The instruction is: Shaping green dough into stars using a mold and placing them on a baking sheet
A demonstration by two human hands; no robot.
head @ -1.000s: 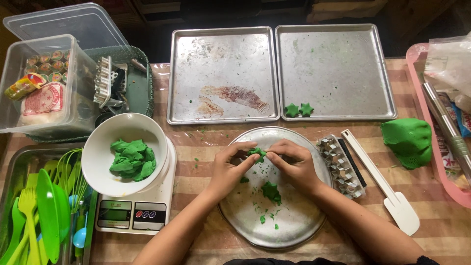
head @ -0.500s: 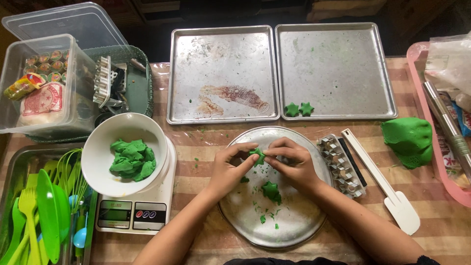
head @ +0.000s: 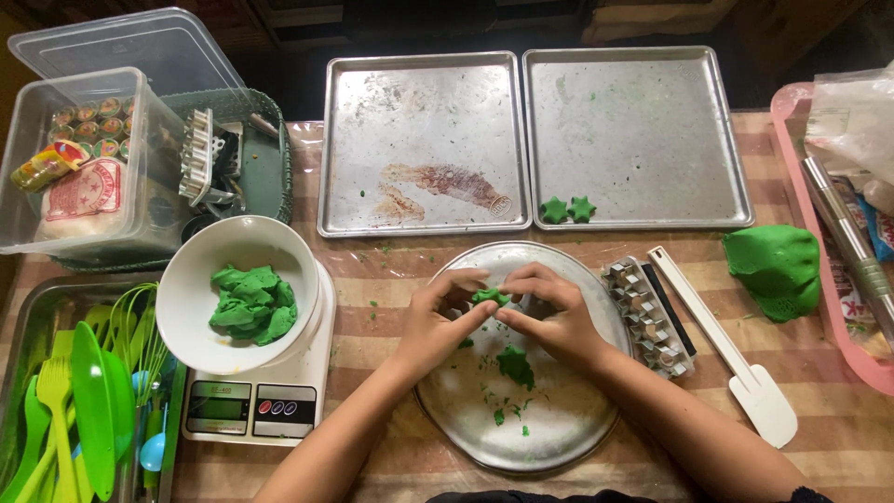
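Both hands meet over a round metal plate point(head: 549, 438). My left hand point(head: 436, 321) and my right hand point(head: 549, 312) pinch a small piece of green dough point(head: 487, 297) between their fingertips. A second small green dough piece point(head: 515, 365) lies on the plate below them, with green crumbs scattered near it. Two green star shapes point(head: 568, 210) sit at the front left corner of the right baking tray point(head: 643, 130). A white bowl point(head: 191, 307) with green dough chunks point(head: 253, 304) rests on a kitchen scale point(head: 256, 408) to the left.
A second, stained baking tray point(head: 419, 140) lies at the back. A metal cutter strip point(head: 647, 317) and white spatula point(head: 726, 349) lie right of the plate, then a large green dough lump point(head: 775, 270). Clear boxes point(head: 79, 168) and green utensils point(head: 74, 410) stand left; a pink tray point(head: 819, 279) right.
The hands have lifted the green piece slightly and keep working it between the fingertips. The piece on the plate and everything else stay where they were.
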